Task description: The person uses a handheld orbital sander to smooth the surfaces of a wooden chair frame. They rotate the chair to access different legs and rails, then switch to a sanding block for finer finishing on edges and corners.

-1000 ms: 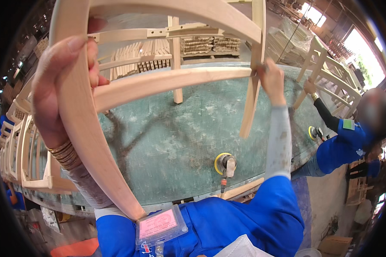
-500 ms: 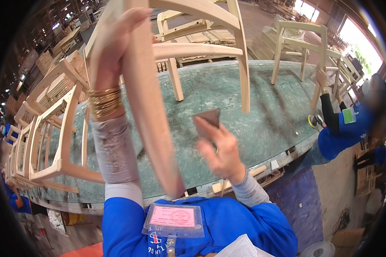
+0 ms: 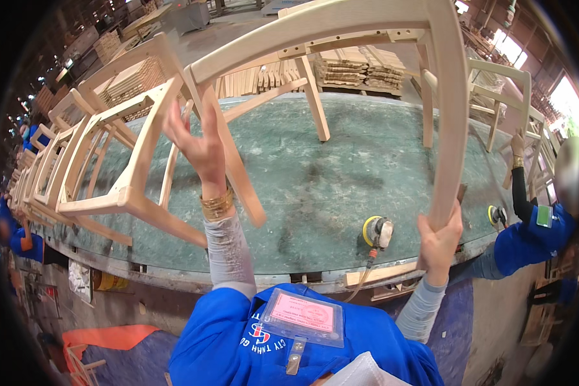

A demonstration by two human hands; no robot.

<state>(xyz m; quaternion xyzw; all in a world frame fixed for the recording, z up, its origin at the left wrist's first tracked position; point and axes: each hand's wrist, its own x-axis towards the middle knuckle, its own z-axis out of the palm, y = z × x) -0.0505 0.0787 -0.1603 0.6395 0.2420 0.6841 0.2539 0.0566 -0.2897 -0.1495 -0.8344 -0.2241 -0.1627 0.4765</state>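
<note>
A pale wooden chair frame stands tilted on the green worktable, its curved rail across the top of the view. My right hand is wrapped round the lower end of the frame's right-hand leg. The brown edge of a folded piece of sandpaper shows behind that leg, between it and my fingers; the rest is hidden. My left hand is raised with fingers apart, next to the frame's left leg, holding nothing. Whether it touches that leg I cannot tell.
A yellow-rimmed disc sander with a hose lies on the green table near its front edge. Several chair frames line the left side. A co-worker handles another chair at the right. Wood stacks stand beyond.
The chair frame has turned and shifted. My left hand has let go of its post and dropped lower. My right hand has moved right with the sandpaper onto a leg. The sander has come into sight.
</note>
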